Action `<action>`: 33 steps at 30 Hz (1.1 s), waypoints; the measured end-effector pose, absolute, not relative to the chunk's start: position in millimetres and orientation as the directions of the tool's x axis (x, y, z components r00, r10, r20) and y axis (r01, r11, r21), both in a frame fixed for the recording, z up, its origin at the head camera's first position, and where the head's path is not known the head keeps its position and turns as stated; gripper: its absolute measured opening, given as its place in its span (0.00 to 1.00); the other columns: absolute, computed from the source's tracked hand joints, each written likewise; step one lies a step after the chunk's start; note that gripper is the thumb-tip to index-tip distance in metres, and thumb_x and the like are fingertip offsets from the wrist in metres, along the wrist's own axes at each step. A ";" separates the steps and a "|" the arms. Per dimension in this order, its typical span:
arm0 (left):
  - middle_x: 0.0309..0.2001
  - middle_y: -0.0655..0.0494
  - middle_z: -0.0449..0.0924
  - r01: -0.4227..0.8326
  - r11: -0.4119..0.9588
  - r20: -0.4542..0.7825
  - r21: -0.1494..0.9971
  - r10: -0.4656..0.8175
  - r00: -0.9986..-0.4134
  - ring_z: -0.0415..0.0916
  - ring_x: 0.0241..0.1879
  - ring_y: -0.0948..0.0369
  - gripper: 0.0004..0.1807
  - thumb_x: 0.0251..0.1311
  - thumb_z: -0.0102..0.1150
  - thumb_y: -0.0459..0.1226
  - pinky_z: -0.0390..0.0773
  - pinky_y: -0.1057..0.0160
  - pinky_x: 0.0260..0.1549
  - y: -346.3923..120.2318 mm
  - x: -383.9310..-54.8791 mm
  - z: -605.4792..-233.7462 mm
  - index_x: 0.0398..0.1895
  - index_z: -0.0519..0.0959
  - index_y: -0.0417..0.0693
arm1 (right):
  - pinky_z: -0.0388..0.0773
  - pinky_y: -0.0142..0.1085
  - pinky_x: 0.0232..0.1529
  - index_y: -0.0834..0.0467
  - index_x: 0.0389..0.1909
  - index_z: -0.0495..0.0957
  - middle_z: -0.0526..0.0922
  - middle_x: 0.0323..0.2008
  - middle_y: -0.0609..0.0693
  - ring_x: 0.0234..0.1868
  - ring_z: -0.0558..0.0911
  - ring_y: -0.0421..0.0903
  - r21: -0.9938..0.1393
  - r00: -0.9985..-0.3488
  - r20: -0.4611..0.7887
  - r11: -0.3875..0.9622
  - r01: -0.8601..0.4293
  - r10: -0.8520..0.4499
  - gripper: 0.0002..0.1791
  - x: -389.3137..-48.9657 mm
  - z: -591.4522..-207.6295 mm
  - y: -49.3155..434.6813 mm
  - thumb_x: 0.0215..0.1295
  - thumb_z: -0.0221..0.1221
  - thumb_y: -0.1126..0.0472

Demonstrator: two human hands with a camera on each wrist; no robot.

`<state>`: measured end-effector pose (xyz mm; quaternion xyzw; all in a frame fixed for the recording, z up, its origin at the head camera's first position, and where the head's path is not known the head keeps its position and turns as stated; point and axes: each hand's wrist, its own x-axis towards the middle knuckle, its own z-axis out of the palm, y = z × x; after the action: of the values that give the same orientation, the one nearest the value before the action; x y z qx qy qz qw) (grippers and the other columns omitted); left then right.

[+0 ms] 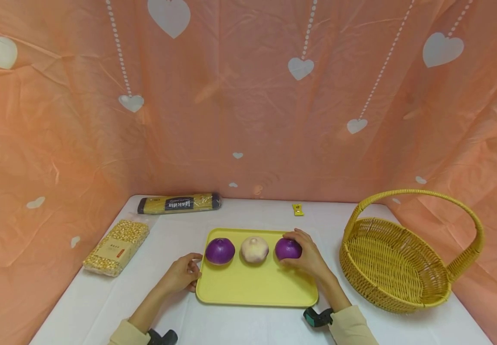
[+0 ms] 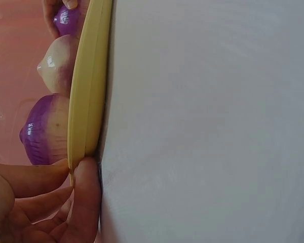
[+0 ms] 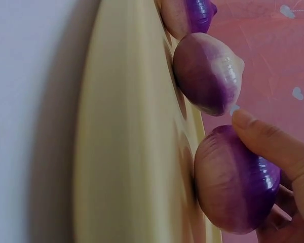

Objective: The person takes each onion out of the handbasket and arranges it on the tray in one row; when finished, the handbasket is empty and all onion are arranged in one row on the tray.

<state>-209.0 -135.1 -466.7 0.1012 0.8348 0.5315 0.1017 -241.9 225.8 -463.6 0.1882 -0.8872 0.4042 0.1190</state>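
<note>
A yellow tray [image 1: 252, 288] lies on the table with three onions in a row along its far half. The left onion [image 1: 220, 252] is purple, the middle onion [image 1: 254, 250] is pale with purple patches, and the right onion [image 1: 287, 249] is purple. My left hand [image 1: 182, 274] pinches the tray's left rim; in the left wrist view, its thumb and fingers [image 2: 86, 187] lie on either side of the edge. My right hand [image 1: 307, 255] holds the right onion, thumb on the near side and fingers round the far side. In the right wrist view, that onion [image 3: 238, 182] sits close over the tray.
A wicker basket [image 1: 403, 297] with a tall handle stands at the right. On the left lies a bag of corn kernels [image 1: 118, 247], and behind it a pack of spaghetti [image 1: 179, 203]. A small yellow packet [image 1: 297, 210] is near the back edge, before a pink curtain [image 1: 248, 120].
</note>
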 end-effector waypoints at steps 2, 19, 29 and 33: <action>0.27 0.49 0.70 0.063 0.424 -0.062 0.904 0.276 -0.959 0.73 0.18 0.60 0.25 0.53 0.52 0.21 0.83 0.62 0.15 -134.3 -208.6 -466.2 0.56 0.64 0.25 | 0.60 0.63 0.62 0.61 0.51 0.76 0.74 0.54 0.60 0.66 0.60 0.62 -0.667 -0.898 0.368 0.604 -0.437 -0.244 0.36 -241.5 -463.3 226.1 0.34 0.76 0.60; 0.27 0.50 0.71 0.074 0.435 -0.054 0.898 0.276 -0.960 0.73 0.18 0.61 0.24 0.53 0.52 0.21 0.83 0.62 0.16 -134.3 -211.2 -468.8 0.56 0.65 0.25 | 0.59 0.64 0.63 0.61 0.50 0.76 0.75 0.54 0.59 0.65 0.61 0.62 -0.636 -0.868 0.426 0.598 -0.489 -0.256 0.37 -242.0 -460.8 228.6 0.33 0.77 0.59; 0.26 0.50 0.70 0.067 0.436 -0.056 0.898 0.263 -0.963 0.73 0.18 0.61 0.24 0.53 0.53 0.20 0.83 0.61 0.15 -134.4 -210.4 -468.3 0.57 0.65 0.26 | 0.60 0.65 0.61 0.61 0.49 0.76 0.76 0.53 0.58 0.64 0.62 0.62 -0.594 -0.842 0.475 0.612 -0.522 -0.257 0.36 -240.0 -454.9 233.0 0.33 0.76 0.60; 0.27 0.49 0.70 0.059 0.434 -0.061 0.899 0.256 -0.965 0.73 0.17 0.61 0.24 0.54 0.53 0.20 0.83 0.61 0.15 -134.9 -210.0 -467.4 0.57 0.65 0.26 | 0.58 0.66 0.62 0.61 0.50 0.76 0.76 0.53 0.58 0.65 0.61 0.62 -0.614 -0.846 0.469 0.596 -0.518 -0.252 0.36 -237.1 -450.7 233.5 0.33 0.76 0.60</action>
<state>-210.0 -134.9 -467.4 0.0933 0.8415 0.5237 0.0941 -237.1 233.5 -450.7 0.2194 -0.8770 0.3925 0.1693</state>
